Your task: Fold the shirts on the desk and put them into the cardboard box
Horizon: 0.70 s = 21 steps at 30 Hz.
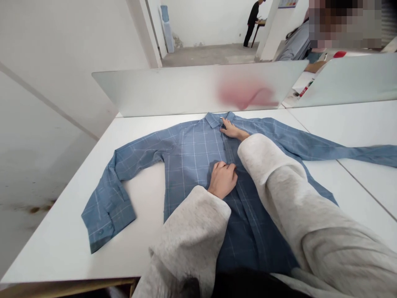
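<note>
A blue long-sleeved shirt (195, 151) with a pale check lies front up on the white table (142, 244), its collar (213, 120) toward the far edge. Over the button placket at mid-chest, my left hand (222, 179) has its fingers curled in on the fabric; the fingertips are partly hidden. Just below the collar rests my right hand (232, 130), fingers stretched out and thumb apart against the shirt front. The left sleeve in view (108, 198) bends down toward me, and the other sleeve (322, 147) runs out to the right. My forearms cover part of the shirt's lower front.
A frosted divider (173, 91) stands along the table's far edge, with a blurred red shape behind it. A second divider (356, 80) is at the right. Beyond are a person at right, another person (252, 22) by a small table, and a water dispenser (167, 31).
</note>
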### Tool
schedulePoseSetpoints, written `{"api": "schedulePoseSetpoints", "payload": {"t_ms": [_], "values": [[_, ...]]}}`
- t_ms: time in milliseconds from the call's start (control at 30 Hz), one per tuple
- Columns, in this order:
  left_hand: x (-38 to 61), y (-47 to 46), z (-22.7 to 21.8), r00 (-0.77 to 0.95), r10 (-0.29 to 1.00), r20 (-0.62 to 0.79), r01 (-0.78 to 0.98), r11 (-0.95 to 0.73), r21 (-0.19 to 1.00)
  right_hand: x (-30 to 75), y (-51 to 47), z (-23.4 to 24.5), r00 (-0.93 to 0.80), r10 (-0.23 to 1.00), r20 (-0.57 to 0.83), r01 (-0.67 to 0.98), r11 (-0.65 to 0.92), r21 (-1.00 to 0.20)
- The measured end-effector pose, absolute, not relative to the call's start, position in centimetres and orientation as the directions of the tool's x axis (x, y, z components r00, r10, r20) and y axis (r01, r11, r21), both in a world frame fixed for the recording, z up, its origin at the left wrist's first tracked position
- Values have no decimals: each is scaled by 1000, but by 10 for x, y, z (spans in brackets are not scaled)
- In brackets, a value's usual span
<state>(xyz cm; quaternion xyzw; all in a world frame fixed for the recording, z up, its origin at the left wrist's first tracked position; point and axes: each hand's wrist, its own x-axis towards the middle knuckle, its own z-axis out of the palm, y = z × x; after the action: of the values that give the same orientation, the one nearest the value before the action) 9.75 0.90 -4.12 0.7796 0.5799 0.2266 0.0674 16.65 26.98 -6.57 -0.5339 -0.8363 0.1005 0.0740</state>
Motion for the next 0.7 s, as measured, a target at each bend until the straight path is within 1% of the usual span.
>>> {"api": "schedulePoseSetpoints", "payload": {"t_ms": [167,333,467,533,633,700], "values": [[97,8,-42,161,945,283,893,-262,366,159,250,-71,-354,931,87,913,364,-186],[97,9,-50,107,949,295,902,-218,373,158,247,-69,-361,931,44,916,363,-168],[98,12,-53,155,947,280,844,-274,462,159,251,-68,-362,931,36,908,361,-211],[98,13,-52,113,954,277,832,-243,498,159,252,-69,-366,930,28,902,362,-237],[98,13,-51,67,957,282,850,-202,486,159,254,-69,-367,930,10,899,358,-254],[98,12,-51,119,954,274,846,-241,475,159,255,-68,-365,931,-1,900,352,-256]]}}
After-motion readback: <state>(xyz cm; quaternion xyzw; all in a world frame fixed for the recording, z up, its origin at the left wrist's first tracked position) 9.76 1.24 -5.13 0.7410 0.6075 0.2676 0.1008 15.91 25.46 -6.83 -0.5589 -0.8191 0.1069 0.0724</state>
